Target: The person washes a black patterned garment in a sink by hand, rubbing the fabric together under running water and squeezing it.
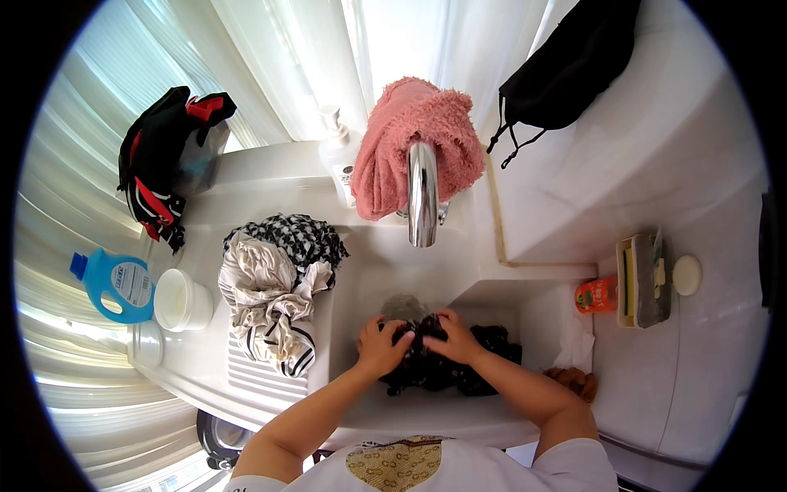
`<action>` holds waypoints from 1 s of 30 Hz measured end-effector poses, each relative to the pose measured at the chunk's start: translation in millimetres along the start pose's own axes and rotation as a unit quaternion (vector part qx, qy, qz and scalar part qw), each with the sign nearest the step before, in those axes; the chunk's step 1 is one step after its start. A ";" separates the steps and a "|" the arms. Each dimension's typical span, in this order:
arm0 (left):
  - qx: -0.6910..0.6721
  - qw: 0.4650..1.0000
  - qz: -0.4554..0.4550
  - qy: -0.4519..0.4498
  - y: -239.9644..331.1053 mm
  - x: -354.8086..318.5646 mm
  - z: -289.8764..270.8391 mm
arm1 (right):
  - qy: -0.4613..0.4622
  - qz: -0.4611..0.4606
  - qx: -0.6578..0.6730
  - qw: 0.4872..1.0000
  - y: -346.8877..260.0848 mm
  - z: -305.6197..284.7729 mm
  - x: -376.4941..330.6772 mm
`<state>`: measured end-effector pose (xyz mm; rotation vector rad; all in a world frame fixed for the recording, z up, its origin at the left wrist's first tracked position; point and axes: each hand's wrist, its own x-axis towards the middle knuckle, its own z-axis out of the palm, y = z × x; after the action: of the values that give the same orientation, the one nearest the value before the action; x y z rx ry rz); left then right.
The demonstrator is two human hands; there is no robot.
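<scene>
A black cloth garment with small light specks (434,371) lies bunched in the white sink basin (348,271). My left hand (383,348) grips its left side, fingers curled into the fabric. Close beside it, my right hand (452,336) grips the same garment, fingers bent over its upper edge. Part of the cloth spreads right, beneath my right forearm. Just beyond my hands is a greyish, see-through patch (406,307), perhaps water. Over the basin reaches a chrome faucet (422,197), with a fluffy pink towel (389,156) draped behind its spout.
Left, cream clothes (262,275) and a black-and-white patterned cloth (287,234) lie on the ridged washboard (266,373). Beyond are a white tub (182,301), a blue detergent bottle (123,287) and a pump bottle (336,156). Right stand an orange container (596,295) and sponge holder (643,283).
</scene>
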<state>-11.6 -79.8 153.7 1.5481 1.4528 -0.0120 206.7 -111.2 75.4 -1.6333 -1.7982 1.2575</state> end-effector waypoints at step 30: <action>-0.014 0.997 -0.061 0.039 -38.2 117.9 -3.9 | -0.054 0.110 0.139 0.983 -24.4 -5.1 55.3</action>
<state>-9.4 4.5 62.8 1.4498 1.6015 -0.0046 183.9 -55.6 83.2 -1.6617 -1.4472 1.6416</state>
